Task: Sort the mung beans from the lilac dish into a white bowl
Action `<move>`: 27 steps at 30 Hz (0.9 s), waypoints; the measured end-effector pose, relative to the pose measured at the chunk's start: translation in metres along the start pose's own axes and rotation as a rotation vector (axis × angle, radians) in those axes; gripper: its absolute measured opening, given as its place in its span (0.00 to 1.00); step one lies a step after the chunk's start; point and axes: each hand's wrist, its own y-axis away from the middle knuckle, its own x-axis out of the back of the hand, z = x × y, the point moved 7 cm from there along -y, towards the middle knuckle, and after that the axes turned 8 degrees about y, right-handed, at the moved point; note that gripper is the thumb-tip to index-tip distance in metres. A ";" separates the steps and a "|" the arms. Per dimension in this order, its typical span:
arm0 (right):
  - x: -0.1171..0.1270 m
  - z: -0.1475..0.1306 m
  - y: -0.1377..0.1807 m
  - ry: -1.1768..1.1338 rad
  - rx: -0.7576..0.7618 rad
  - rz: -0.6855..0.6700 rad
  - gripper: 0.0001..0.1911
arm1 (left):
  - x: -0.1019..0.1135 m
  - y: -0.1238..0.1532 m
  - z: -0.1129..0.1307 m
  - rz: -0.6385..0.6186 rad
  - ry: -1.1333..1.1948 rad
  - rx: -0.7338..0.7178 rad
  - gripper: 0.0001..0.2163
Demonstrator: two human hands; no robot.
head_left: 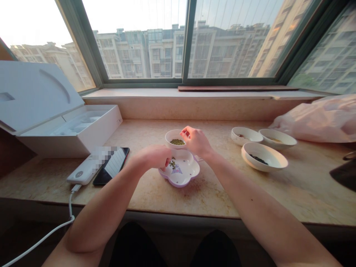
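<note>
Green mung beans (pixel 177 142) lie in a small white bowl (pixel 172 135) beneath the right hand (pixel 197 141), its fingers pressed together, while the left hand (pixel 156 157), its fingers curled (pinch unclear), is held over a flower-shaped plate (pixel 187 178) bearing more beans.

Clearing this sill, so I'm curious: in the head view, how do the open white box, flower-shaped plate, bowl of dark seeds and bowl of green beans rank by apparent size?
1. Open white box
2. Tie, too close to rank: flower-shaped plate and bowl of dark seeds
3. Bowl of green beans
</note>
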 end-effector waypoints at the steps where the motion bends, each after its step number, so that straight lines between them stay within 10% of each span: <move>1: -0.002 0.002 -0.001 0.019 -0.012 -0.009 0.09 | -0.001 0.000 0.001 0.002 -0.014 -0.010 0.10; 16: 0.011 -0.001 0.007 -0.113 -0.024 -0.016 0.06 | 0.008 0.004 0.002 0.070 -0.015 -0.043 0.10; 22: -0.020 -0.050 0.042 -0.322 0.310 -0.582 0.05 | 0.022 0.010 -0.002 0.109 0.053 -0.097 0.09; 27: -0.039 -0.065 0.052 -0.160 0.334 -0.526 0.02 | 0.032 0.013 -0.009 0.241 0.060 -0.050 0.10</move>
